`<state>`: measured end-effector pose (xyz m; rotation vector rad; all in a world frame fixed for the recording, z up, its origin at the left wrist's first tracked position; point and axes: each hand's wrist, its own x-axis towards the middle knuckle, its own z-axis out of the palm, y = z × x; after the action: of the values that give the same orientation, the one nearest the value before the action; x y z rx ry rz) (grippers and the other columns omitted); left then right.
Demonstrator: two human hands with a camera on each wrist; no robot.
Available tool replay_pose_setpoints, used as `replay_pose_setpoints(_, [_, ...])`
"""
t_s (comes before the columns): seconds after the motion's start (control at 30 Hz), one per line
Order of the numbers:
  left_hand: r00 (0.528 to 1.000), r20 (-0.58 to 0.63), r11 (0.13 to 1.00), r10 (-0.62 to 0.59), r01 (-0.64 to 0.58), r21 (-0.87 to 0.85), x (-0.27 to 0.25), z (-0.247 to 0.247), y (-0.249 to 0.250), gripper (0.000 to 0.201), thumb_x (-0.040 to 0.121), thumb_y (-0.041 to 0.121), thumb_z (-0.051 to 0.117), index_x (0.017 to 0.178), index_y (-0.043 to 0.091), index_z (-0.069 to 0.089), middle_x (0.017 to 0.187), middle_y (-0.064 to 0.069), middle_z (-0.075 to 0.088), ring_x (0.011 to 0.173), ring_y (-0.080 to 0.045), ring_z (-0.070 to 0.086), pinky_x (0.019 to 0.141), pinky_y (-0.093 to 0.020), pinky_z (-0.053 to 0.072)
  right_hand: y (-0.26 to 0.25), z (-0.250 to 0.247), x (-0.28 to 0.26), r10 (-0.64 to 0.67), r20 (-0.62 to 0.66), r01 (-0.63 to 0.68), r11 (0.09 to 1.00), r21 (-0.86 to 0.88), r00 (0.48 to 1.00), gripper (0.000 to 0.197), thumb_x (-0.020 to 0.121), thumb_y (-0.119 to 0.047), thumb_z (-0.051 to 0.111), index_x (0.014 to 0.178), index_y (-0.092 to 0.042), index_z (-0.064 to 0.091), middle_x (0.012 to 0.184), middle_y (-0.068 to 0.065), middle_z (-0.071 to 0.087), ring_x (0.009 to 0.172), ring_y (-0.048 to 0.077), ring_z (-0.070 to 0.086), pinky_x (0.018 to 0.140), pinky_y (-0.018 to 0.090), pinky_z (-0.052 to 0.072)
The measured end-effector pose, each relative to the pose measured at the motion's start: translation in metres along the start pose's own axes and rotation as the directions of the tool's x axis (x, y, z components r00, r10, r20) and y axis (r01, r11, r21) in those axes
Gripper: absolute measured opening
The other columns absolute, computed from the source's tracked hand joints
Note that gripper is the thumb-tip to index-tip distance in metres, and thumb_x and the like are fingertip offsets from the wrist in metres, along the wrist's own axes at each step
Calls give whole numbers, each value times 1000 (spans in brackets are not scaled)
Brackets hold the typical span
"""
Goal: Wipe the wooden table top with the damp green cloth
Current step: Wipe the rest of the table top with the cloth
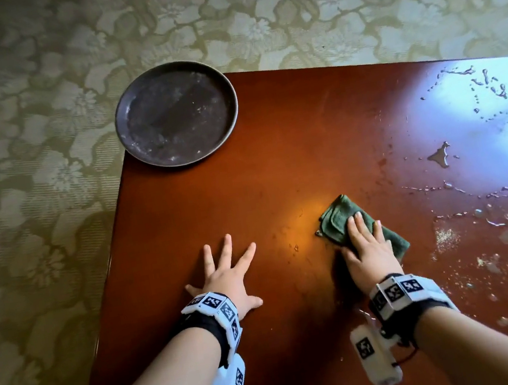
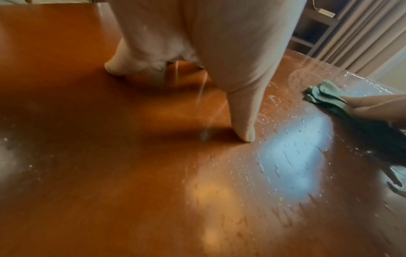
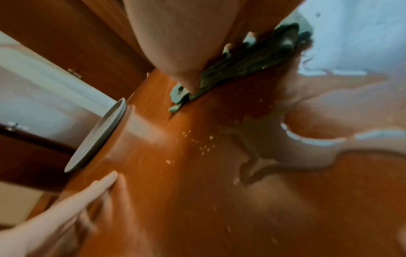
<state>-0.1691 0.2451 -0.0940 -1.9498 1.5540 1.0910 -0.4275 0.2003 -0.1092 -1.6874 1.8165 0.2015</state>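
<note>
Green cloth (image 1: 344, 217) under the flat right hand (image 1: 368, 249) may smear puddles (image 1: 440, 156), perhaps off the desk (image 1: 273, 155); left hand (image 1: 226, 277) splayed.

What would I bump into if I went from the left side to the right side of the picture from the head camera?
Flowery carpet → dark round plate → left hand pressed flat on the wooden table top → right hand pressing the green cloth → water drops and crumbs.

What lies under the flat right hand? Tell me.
Under the right hand lies the folded green cloth, pressed onto the reddish wooden table top. The wood beneath it is covered.
</note>
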Motion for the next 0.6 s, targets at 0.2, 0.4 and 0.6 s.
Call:
replay_pose_setpoints(0.2, [1000,-8,1000,19,-19,-3,2,3,-1,102,81,44,77,145,63,0,155,18,-34,143,-29,-33,102,-81,15,-8,27,-31,-405,169,433,882,-188,898,62,92,-22,37,147,-34,10,152,-19,-4,142,20,-12,115,44,4])
replay_pose_setpoints(0.4, [1000,-4,1000,25,-25,-7,1,2,-2,100,82,45,76,145,63,0,156,18,-33,144,-28,-32,102,-81,15,39,39,-50,-747,327,816,523,-248,579,56,78,-24,50,132,-35,41,138,-19,44,129,12,35,99,33,41])
replay_pose_setpoints(0.6, [999,36,999,32,-33,42,-9,3,-14,110,80,47,76,147,57,-10,154,13,-37,145,-29,-30,104,-79,13,24,8,-39,-637,-146,654,745,136,757,35,85,-16,47,115,-19,66,119,-4,63,107,19,62,96,25,43])
